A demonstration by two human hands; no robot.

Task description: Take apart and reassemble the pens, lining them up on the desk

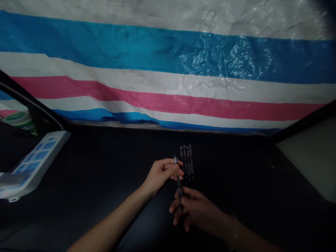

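Observation:
My left hand (164,172) pinches the upper end of a slim dark pen (179,183), where a silver, cone-shaped tip points away from me. Around the lower part of the same pen, my right hand (195,206) is closed with thumb and index finger, its other fingers loosely curled. In the dim light I cannot tell whether the pen is one piece or two parts meeting between the hands. Just beyond and to the right of my left fingers, several similar dark pens (188,162) lie side by side on the black tabletop (118,154).
A white power strip (39,157) with blue socket faces lies at the left, and a green-and-white tub (19,120) shows behind it. Striped plastic sheeting (168,77) hangs along the back edge. A pale surface (309,154) borders the table at the right.

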